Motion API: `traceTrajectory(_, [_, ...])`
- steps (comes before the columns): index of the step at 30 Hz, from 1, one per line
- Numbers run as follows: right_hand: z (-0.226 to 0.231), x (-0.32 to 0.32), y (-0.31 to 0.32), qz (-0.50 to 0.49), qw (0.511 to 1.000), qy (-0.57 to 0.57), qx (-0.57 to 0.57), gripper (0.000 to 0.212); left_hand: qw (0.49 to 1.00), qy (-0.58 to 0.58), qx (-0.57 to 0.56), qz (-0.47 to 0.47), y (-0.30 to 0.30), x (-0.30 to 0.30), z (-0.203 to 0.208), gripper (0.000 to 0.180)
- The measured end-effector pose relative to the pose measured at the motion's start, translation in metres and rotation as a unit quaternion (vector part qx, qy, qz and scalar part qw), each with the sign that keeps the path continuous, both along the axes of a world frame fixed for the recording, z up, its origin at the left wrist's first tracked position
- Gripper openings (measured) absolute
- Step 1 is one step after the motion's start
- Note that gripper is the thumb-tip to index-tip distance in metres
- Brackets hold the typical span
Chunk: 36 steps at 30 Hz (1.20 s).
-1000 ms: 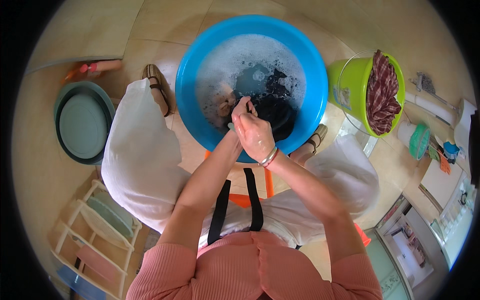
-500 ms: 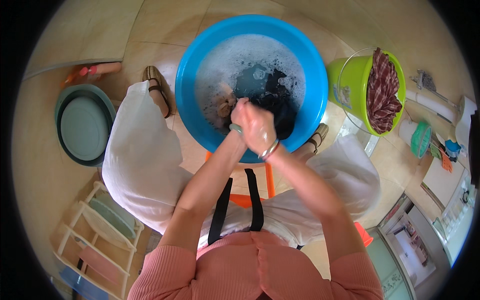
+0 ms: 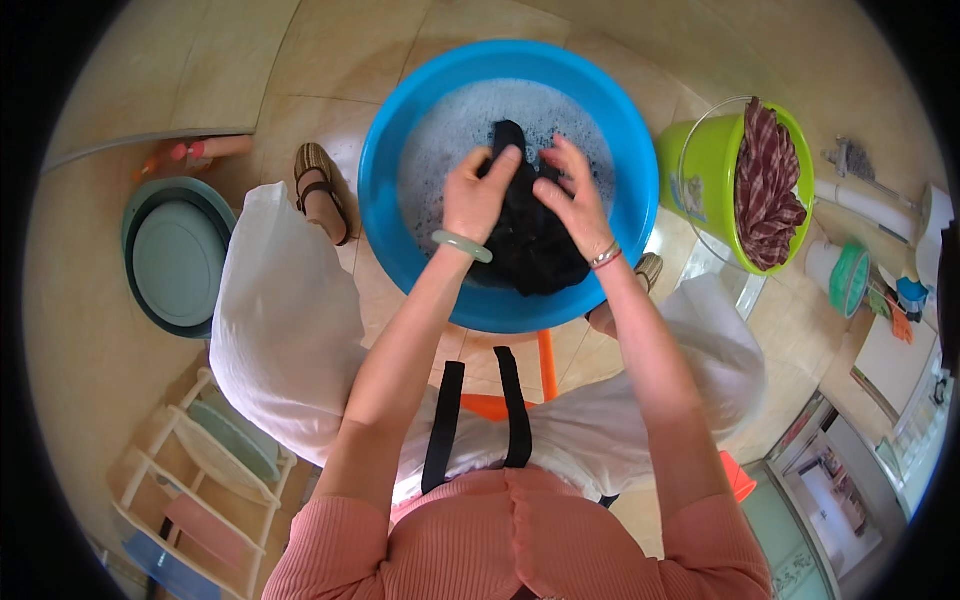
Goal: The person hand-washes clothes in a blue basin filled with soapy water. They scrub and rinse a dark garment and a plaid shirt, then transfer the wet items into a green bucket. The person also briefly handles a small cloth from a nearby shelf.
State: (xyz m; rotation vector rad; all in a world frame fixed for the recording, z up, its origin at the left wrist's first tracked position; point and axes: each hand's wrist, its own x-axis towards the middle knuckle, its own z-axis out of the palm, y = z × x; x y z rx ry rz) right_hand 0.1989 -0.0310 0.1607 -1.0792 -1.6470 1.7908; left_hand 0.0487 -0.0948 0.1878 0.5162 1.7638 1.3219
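A wet black garment [image 3: 530, 240] lies bunched in the blue basin [image 3: 375, 235], one end raised above the sudsy water [image 3: 440, 130]. Its exact kind cannot be made out. My left hand [image 3: 475, 195], with a pale green bangle [image 3: 463, 246] at the wrist, pinches the garment's upper left edge between thumb and curled fingers. On the garment's right side is my right hand [image 3: 580, 200], a bracelet round its wrist. Its fingers and thumb are spread apart against the black cloth, and the fingertips are partly hard to see.
Right of the basin stands a lime green bucket [image 3: 690, 150] with a maroon checked cloth [image 3: 768, 190] over its rim. Stacked grey-green basins [image 3: 175, 265] are on the left, above a white rack [image 3: 150, 470]. My feet flank the blue basin; an orange stool [image 3: 545, 365] shows below it.
My hands were clasped together over the basin; they have parted to either side of the black garment. The garment has come up from the suds into a bunch between them.
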Motion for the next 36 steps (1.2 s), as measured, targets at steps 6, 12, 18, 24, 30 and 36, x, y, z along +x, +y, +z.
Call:
traceTrajectory(6, [-0.016, 0.002, -0.021, 0.041, 0.934, -0.285, 0.211, 0.054, 0.907, -0.386, 0.067, 0.156, 0.009, -0.021, 0.029, 0.025])
traceTrajectory(12, [0.034, -0.002, -0.005, -0.093, 0.983, 0.09, -0.129, 0.048, 0.898, -0.404, 0.001, 0.173, -0.023, -0.032, -0.04, 0.042])
traceTrajectory(18, [0.06, -0.002, -0.034, 0.093, 0.888, 0.142, -0.428, 0.053, 0.753, -0.654, 0.07, 0.009, -0.018, 0.024, -0.035, 0.056])
traceTrajectory(24, [0.106, -0.015, -0.039, 0.076, 0.992, 0.061, -0.085, 0.048, 0.824, -0.56, 0.005, 0.09, -0.011, 0.022, 0.001, 0.065])
traceTrajectory(30, [0.066, -0.05, -0.067, 0.092, 0.907, -0.142, 0.385, 0.017, 0.869, -0.485, 0.064, 0.076, -0.039, 0.032, -0.073, 0.043])
traceTrajectory(36, [-0.025, -0.015, -0.011, -0.023, 0.841, -0.395, 0.368, 0.034, 0.875, -0.393, -0.111, 0.26, -0.016, 0.074, -0.047, 0.031])
